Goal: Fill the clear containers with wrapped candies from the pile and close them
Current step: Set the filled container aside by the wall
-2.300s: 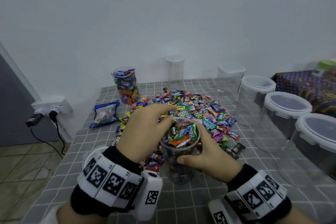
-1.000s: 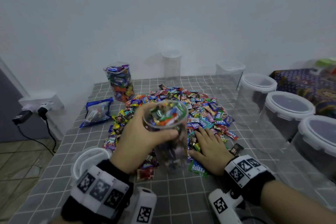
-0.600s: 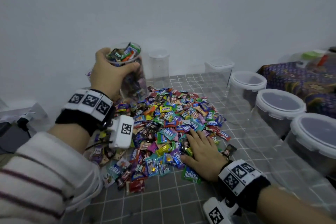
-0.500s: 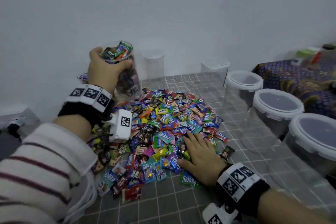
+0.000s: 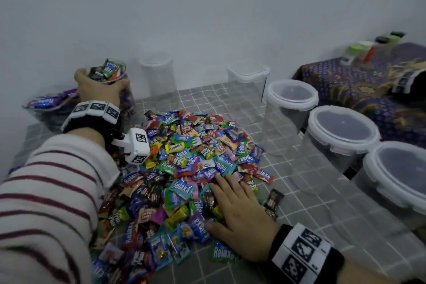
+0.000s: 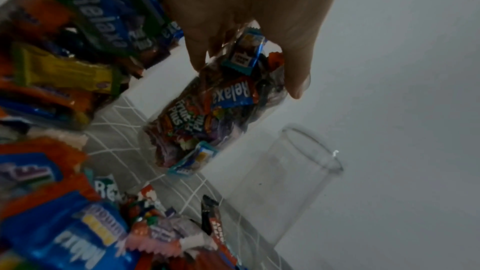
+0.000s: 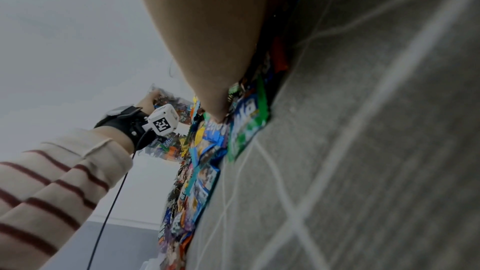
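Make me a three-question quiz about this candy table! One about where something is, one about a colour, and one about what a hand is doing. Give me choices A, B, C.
1. Where is the jar full of candies?
A. at the far left of the table, by the wall
B. on the purple cloth
C. on the floor

2. What colour are the stripes on the sleeve?
A. green
B. dark red
C. yellow

3. What is the right hand doing?
A. holding a lid
B. lifting an empty jar
C. lying flat on the candy pile

Answers:
1. A, the left hand grips it near the wall, beside an empty clear jar.
2. B, dark red stripes cross the cream sleeve.
3. C, its fingers are spread flat over the wrappers, holding nothing.
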A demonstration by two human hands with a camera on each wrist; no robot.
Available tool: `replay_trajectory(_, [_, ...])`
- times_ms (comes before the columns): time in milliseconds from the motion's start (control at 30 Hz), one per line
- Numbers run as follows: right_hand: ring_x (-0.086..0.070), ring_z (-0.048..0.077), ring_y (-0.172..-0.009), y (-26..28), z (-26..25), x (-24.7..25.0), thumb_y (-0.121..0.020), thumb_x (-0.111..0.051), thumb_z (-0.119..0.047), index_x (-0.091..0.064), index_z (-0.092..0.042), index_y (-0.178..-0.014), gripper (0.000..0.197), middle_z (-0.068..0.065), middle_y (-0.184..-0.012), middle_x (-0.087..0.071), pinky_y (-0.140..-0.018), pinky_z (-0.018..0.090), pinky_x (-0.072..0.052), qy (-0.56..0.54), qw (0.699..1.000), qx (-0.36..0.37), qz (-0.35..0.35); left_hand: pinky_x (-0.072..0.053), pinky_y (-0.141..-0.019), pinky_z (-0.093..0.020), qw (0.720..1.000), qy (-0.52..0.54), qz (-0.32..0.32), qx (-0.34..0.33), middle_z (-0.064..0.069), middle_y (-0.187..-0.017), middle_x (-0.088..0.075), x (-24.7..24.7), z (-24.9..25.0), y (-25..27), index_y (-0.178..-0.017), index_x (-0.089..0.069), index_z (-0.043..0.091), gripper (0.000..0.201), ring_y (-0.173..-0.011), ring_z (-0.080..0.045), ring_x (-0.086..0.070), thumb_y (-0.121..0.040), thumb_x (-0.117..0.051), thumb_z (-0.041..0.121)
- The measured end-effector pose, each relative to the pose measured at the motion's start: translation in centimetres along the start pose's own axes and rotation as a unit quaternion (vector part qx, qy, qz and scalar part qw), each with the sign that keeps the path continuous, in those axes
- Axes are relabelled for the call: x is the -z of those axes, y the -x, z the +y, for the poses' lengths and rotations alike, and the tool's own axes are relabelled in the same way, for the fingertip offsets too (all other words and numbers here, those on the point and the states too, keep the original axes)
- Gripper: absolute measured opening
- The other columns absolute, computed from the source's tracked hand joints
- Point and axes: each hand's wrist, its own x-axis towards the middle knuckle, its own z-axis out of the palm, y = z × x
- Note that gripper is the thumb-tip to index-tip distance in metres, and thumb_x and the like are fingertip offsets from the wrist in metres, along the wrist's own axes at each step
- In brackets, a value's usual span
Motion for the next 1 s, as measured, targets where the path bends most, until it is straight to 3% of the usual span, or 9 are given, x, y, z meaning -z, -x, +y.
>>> replay_trajectory(167, [0.034, 0.006, -0.128, 0.0, 0.0, -0.1, -0.065, 0.000, -0.073, 0.006, -0.024, -0.150, 0.098, -0.008, -0.156, 0.019, -0.109, 0.032, 0.020, -0.011, 1.000, -0.002, -0.004, -0.040, -0.097, -0.033, 0.999, -0.017, -0.004, 0.027, -0.013, -0.134, -0.049, -0.6, -1.8, -0.4, -0.138, -0.029, 0.004, 0.093, -0.116, -0.025, -0.051, -0.068, -0.079, 0.040])
replay_trajectory(233, [0.034, 0.006, -0.128, 0.0, 0.0, -0.1, -0.071, -0.007, -0.077, 0.006, -0.024, -0.150, 0.096, -0.007, -0.156, 0.019, -0.109, 0.032, 0.020, -0.012, 1.000, -0.005, -0.006, -0.040, -0.096, -0.032, 0.999, -0.015, -0.003, 0.029, -0.014, -0.133, -0.049, -0.9, -2.0, -0.4, -0.135, -0.031, 0.003, 0.091, -0.114, -0.024, -0.052, -0.067, -0.079, 0.039])
replay_trajectory(300, [0.033, 0.006, -0.128, 0.1, 0.0, -0.1, -0.078, -0.013, -0.074, 0.006, -0.024, -0.150, 0.090, -0.007, -0.156, 0.019, -0.109, 0.031, 0.020, -0.012, 1.000, -0.009, -0.007, -0.039, -0.102, -0.035, 1.000, -0.012, 0.001, 0.021, -0.016, -0.135, -0.047, -1.0, -1.5, -0.1, -0.134, -0.033, 0.001, 0.092, -0.121, -0.028, -0.049, -0.063, -0.078, 0.040])
replay_trajectory(367, [0.032, 0.005, -0.128, 0.1, 0.0, 0.0, -0.071, -0.005, -0.077, 0.006, -0.024, -0.150, 0.096, -0.007, -0.156, 0.019, -0.110, 0.031, 0.019, -0.011, 1.000, -0.008, -0.005, -0.030, -0.111, -0.038, 0.999, -0.026, 0.018, 0.009, -0.018, -0.144, -0.038, -1.0, -0.9, 0.5, -0.141, -0.027, -0.002, 0.097, -0.134, -0.031, -0.036, -0.067, -0.075, 0.038])
replay_trajectory(467, [0.028, 0.006, -0.135, 0.0, 0.0, -0.1, -0.063, 0.004, -0.078, 0.005, -0.025, -0.150, 0.103, -0.007, -0.157, 0.017, -0.111, 0.032, 0.017, -0.011, 1.000, -0.005, 0.008, -0.015, -0.117, -0.033, 0.996, -0.025, 0.052, -0.073, -0.015, -0.155, -0.021, -1.1, 1.0, 2.2, -0.148, -0.018, 0.002, 0.090, -0.144, -0.026, -0.019, -0.078, -0.067, 0.031])
replay_trajectory(533, [0.021, 0.011, -0.142, -0.3, 0.2, -0.3, -0.071, 0.000, -0.082, 0.003, -0.024, -0.150, 0.098, -0.006, -0.158, 0.015, -0.111, 0.033, 0.016, -0.002, 1.000, -0.001, 0.017, -0.019, -0.116, -0.030, 0.989, -0.010, 0.048, -0.138, -0.011, -0.155, -0.022, -1.3, 2.6, 3.2, -0.148, -0.021, 0.006, 0.084, -0.143, -0.022, -0.022, -0.079, -0.063, 0.029])
replay_trajectory(600, [0.018, 0.014, -0.143, -0.3, 0.2, -0.4, -0.076, -0.007, -0.074, 0.002, -0.024, -0.151, 0.090, -0.005, -0.158, 0.013, -0.111, 0.033, 0.016, 0.005, 1.000, 0.000, 0.023, -0.022, -0.114, -0.027, 0.987, -0.014, 0.002, -0.160, -0.009, -0.154, -0.025, -1.8, 3.8, 3.4, -0.148, -0.022, 0.008, 0.082, -0.142, -0.020, -0.025, -0.081, -0.064, 0.029])
replay_trajectory(733, [0.017, 0.014, -0.144, 0.1, 0.0, -0.2, -0.094, -0.032, -0.059, 0.001, -0.023, -0.151, 0.076, -0.005, -0.158, 0.013, -0.114, 0.035, 0.013, -0.011, 1.000, -0.004, 0.020, -0.026, -0.111, -0.030, 0.991, -0.049, -0.091, -0.089, -0.012, -0.151, -0.030, -3.3, 5.2, 2.7, -0.148, -0.020, 0.008, 0.091, -0.138, -0.024, -0.031, -0.079, -0.071, 0.037])
replay_trajectory(1000, [0.016, 0.013, -0.144, 0.2, 0.0, -0.1, -0.093, -0.037, -0.059, -0.001, -0.022, -0.151, 0.078, -0.005, -0.158, 0.012, -0.114, 0.036, 0.014, -0.035, 0.999, -0.003, 0.026, -0.023, -0.113, -0.037, 0.982, -0.119, -0.149, -0.013, -0.017, -0.152, -0.027, -7.5, 6.4, 1.5, -0.151, -0.001, 0.010, 0.113, -0.139, -0.027, -0.031, -0.074, -0.073, 0.051])
